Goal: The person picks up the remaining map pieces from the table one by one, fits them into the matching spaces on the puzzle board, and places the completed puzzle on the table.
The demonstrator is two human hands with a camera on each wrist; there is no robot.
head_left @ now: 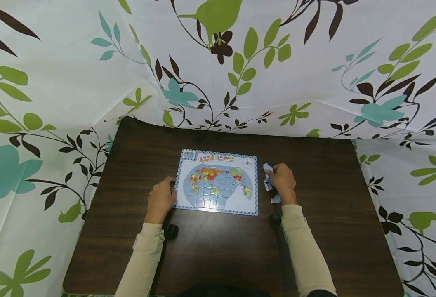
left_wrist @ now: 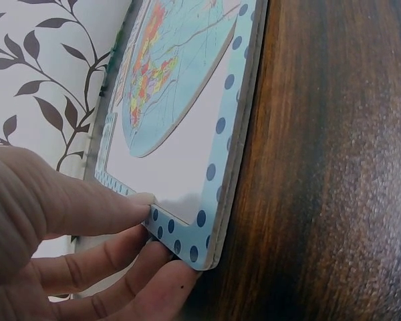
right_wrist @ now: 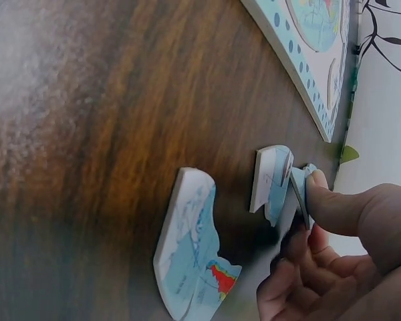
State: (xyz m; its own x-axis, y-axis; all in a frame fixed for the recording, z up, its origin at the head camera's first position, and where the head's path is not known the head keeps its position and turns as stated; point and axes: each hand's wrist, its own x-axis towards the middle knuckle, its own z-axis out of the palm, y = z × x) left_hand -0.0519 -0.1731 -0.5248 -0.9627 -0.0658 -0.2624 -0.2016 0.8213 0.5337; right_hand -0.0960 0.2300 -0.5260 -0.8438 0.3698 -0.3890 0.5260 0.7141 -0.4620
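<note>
A world map jigsaw puzzle [head_left: 218, 185] with a blue dotted border lies on the table. Most of its map is filled, and a white gap shows at the lower right. My left hand [head_left: 161, 198] grips its left edge; in the left wrist view the thumb lies on the dotted border [left_wrist: 180, 234] and the fingers are at the side. To the right of the board, my right hand [head_left: 283, 180] pinches a light blue puzzle piece [right_wrist: 301, 190] between thumb and fingers. Two loose pieces lie near it, a small one [right_wrist: 273, 180] and a larger one [right_wrist: 190, 241] with a red patch.
The dark wood table [head_left: 218, 255] has a white leaf-patterned cloth [head_left: 218, 74] behind it and at its sides. Small black objects sit by each wrist, one at the left [head_left: 171, 232] and one at the right [head_left: 275, 220].
</note>
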